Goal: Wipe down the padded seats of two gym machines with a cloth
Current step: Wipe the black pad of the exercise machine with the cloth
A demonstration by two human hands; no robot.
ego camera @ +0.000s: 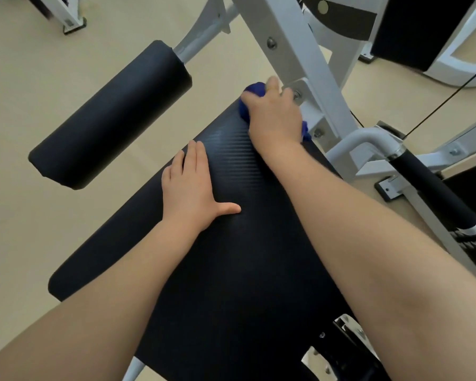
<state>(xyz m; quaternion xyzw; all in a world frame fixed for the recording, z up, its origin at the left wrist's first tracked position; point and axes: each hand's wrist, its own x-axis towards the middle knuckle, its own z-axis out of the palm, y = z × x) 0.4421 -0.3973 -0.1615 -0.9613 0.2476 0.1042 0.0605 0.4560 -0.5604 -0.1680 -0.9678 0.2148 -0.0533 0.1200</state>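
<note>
The right hand point(272, 116) is gripping the cloth point(252, 101), scrubbing the seat's point(231, 270) far corner, while the left hand point(193, 188) is pressing flat, probably bracing.

Black padded seat point(231, 257), blue cloth point(249, 105) on it

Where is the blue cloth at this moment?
In the head view, the blue cloth is bunched under the right hand at the far corner of the black seat pad, beside the grey frame bar.
</note>
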